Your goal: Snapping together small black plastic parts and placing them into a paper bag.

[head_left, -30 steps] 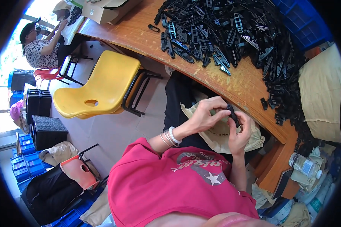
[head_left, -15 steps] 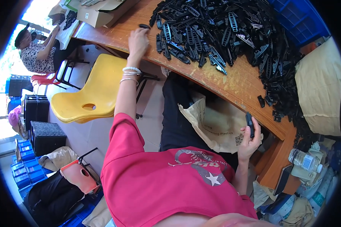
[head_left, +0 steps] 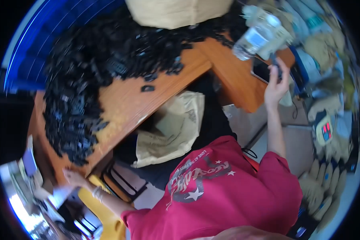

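My right hand is raised on the right, its fingers pinched on a small black plastic part, beside a dark flat phone-like object. At the lower left, my left hand is over the table's edge, near the end of the parts heap; motion smears its fingers, so I cannot make out anything in them. A large heap of black plastic parts spreads over the wooden table. One loose black part lies apart from the heap. An opened tan paper sack rests on my lap.
A clear plastic bottle lies at the table's right end. Blue crates and a full tan sack border the heap. A device with a red display sits among bags on the right. A yellow chair stands at lower left.
My view has swung to the right. My right hand has moved outward from above the sack to beside the phone-like object, still with the black part. My left hand stays near the heap's end.
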Demonstrator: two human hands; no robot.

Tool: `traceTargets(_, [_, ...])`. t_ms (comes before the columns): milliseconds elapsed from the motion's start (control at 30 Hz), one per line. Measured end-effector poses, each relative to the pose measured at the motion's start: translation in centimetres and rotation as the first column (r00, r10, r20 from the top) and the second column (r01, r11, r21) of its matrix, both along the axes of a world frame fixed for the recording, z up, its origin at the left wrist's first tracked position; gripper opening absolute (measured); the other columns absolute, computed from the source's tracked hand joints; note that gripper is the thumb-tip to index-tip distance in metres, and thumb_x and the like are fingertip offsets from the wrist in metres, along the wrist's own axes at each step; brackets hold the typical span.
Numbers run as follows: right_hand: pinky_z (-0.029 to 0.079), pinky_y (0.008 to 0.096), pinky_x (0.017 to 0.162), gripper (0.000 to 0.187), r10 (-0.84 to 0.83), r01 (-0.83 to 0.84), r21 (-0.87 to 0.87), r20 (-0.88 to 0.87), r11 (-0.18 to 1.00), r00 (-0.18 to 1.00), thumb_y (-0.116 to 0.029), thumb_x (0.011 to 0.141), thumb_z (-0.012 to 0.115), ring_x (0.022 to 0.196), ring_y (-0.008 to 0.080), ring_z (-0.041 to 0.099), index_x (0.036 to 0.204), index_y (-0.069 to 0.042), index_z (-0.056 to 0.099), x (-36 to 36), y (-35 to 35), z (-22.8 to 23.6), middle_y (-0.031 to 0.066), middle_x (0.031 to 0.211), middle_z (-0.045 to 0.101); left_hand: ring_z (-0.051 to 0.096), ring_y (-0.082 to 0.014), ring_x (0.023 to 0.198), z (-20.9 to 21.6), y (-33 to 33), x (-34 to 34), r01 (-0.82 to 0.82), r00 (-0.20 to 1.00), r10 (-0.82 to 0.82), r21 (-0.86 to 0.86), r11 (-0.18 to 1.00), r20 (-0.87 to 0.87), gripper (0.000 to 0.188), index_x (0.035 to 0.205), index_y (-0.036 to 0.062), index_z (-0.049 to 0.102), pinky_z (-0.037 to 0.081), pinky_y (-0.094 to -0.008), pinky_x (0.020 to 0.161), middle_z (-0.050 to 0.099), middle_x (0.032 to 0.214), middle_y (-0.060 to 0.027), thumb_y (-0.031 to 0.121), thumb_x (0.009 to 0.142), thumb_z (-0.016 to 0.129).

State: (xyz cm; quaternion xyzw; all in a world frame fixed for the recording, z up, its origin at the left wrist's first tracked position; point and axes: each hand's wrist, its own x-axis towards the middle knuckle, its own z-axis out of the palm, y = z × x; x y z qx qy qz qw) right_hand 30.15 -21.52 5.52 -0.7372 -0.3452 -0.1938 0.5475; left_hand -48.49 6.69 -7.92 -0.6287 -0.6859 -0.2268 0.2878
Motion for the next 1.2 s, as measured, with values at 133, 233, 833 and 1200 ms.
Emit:
traceTargets(133, [0.051, 0.0308, 0.081, 0.029, -0.440, 0.457, 0.109, -0.151, 0.883, 0.885, -0.005, 0.094, 0.057, 0.091, 0.0189, 0.066, 0.121, 0.000, 0.063, 15.2, -9.4, -1.3, 0.0130, 0.106, 0.065, 0.069, -0.0186, 0.082, 4.6, 2.3, 11.6, -0.002, 0.638, 0.000, 0.002, 1.000, 0.770, 0.039, 0.103, -0.0061, 0.071, 0.058, -0.0295, 0.074, 0.073, 0.095, -0.0123, 0.030, 0.098, 0.057])
traceTargets(233, [0.049, 0.0339, 0.090, 0.028, -0.483, 0.462, -0.329, 0.020, 0.824, 0.875, -0.007, 0.090, 0.059, 0.100, 0.0269, 0.066, 0.116, -0.001, 0.067, 22.9, -13.3, -4.9, 0.0187, 0.111, 0.068, 0.069, -0.0195, 0.080, 4.7, 2.5, 11.9, 0.031, 0.545, -0.043, 0.031, 0.999, 0.837, 0.038, 0.102, -0.0083, 0.070, 0.058, -0.0284, 0.073, 0.073, 0.093, -0.0130, 0.028, 0.098, 0.058])
traceTargets(833, [0.050, 0.0332, 0.078, 0.011, 0.440, -0.325, -0.375, 0.282, 0.868, 0.853, 0.000, 0.088, 0.064, 0.089, 0.0237, 0.063, 0.098, -0.002, 0.069, -5.2, 4.6, 1.2, 0.0099, 0.096, 0.065, 0.064, -0.0258, 0.082, 11.2, -7.4, 33.0, 0.617, 0.654, -0.666, 0.256, 0.744, 0.359, 0.014, 0.093, 0.0003, 0.065, 0.051, -0.0339, 0.077, 0.067, 0.091, -0.0125, -0.006, 0.080, 0.067])
traceTargets(1200, [0.049, 0.0398, 0.072, 0.016, 0.729, -0.677, -0.384, -0.016, 0.628, 0.685, -0.002, 0.081, 0.071, 0.086, 0.0320, 0.060, 0.093, 0.000, 0.061, -16.9, 17.0, -6.6, 0.0137, 0.097, 0.059, 0.058, -0.0324, 0.092, 9.4, -6.3, 36.7, 0.669, 0.719, -0.609, -0.094, 0.737, 0.335, 0.028, 0.103, 0.0018, 0.064, 0.050, -0.0389, 0.077, 0.057, 0.100, -0.0140, -0.005, 0.077, 0.061])
